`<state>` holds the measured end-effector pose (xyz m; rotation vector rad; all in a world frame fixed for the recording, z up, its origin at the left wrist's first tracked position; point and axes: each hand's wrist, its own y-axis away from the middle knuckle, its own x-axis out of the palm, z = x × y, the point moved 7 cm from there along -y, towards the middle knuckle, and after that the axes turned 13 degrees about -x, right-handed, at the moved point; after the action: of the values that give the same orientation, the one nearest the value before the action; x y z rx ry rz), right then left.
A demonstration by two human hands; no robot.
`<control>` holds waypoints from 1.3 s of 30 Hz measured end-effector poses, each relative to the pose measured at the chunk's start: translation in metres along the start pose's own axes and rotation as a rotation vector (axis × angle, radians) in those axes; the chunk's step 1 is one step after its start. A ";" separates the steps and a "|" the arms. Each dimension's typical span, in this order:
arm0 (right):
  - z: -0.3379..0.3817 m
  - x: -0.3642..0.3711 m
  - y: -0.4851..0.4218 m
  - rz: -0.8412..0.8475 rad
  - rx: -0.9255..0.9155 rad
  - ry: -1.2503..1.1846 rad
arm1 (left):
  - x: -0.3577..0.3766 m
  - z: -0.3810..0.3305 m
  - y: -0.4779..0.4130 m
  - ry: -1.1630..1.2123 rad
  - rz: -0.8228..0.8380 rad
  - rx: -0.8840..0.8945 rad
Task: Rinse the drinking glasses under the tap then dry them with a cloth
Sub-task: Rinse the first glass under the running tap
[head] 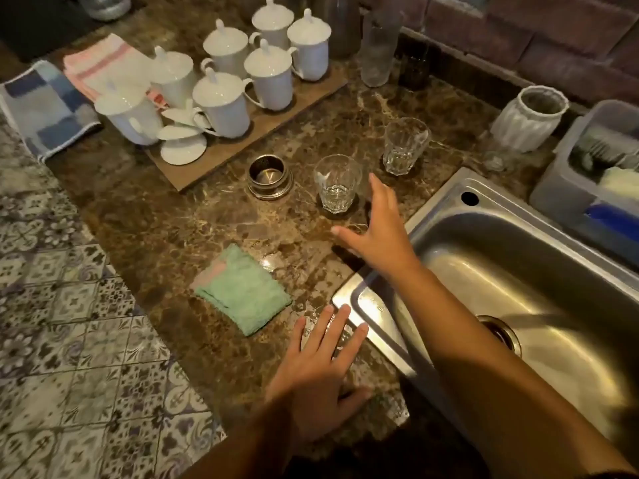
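Two clear faceted drinking glasses stand upright on the brown marble counter: the near glass (336,183) and a far glass (404,146) behind it to the right. A folded green cloth (242,288) lies flat on the counter to the left of the steel sink (484,264). My right hand (377,233) hovers open, fingers spread, just right of and below the near glass, not touching it. My left hand (321,371) is open, palm down, over the counter's front edge, right of the cloth. No tap is in view.
A wooden board (214,164) with several white lidded mugs sits at the back. A small metal strainer (269,178), a white ribbed jar (527,119), a plastic tub (560,188), tall glass bottles (378,46) and folded towels (45,108) surround the work area. Patterned floor tiles lie left.
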<state>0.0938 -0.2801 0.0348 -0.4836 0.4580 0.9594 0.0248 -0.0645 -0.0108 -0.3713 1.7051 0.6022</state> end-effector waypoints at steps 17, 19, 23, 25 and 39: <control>-0.019 0.022 -0.047 -0.190 0.071 -0.211 | 0.006 0.003 -0.001 0.044 0.019 0.020; -0.018 0.020 -0.046 -0.194 0.071 -0.209 | 0.008 0.002 0.000 0.052 0.030 0.033; -0.013 0.017 -0.037 -0.196 0.061 -0.225 | 0.011 0.001 -0.001 0.013 0.006 0.050; -0.009 0.011 -0.026 -0.213 0.054 -0.231 | 0.010 0.000 -0.001 -0.020 0.012 0.049; 0.077 -0.089 0.131 -0.410 0.214 -0.200 | 0.001 0.002 0.000 -0.058 0.143 0.033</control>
<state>-0.0508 -0.2308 0.1227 -0.2687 0.2619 0.5485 0.0264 -0.0634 -0.0123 -0.2079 1.6933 0.6820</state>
